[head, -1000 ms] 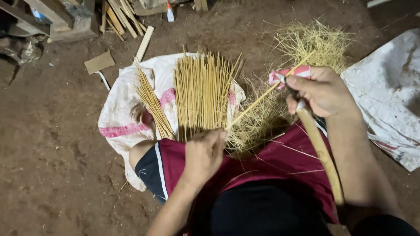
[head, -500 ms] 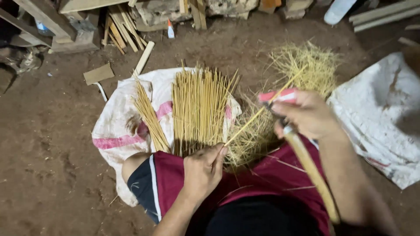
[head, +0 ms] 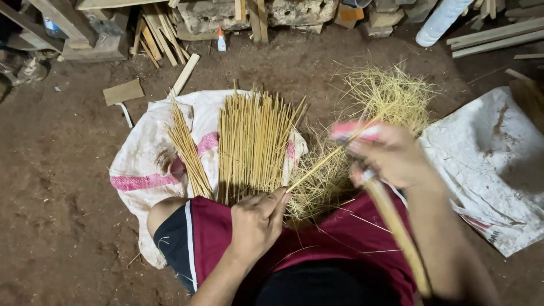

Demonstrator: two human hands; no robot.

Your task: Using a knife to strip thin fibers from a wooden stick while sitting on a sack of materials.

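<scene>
Right hand motion-blurred; its grip on the pink-handled tool smeared, blade not readable. Thin stick blurs near that hand, its low end hidden under left hand fingers. Long wooden handle soft, cut off by bottom edge at 5 o'clock. White sack cropped at 3 o'clock. White bottle cropped at 1 o'clock. Small bottle at 11 o'clock too small to tell.
</scene>
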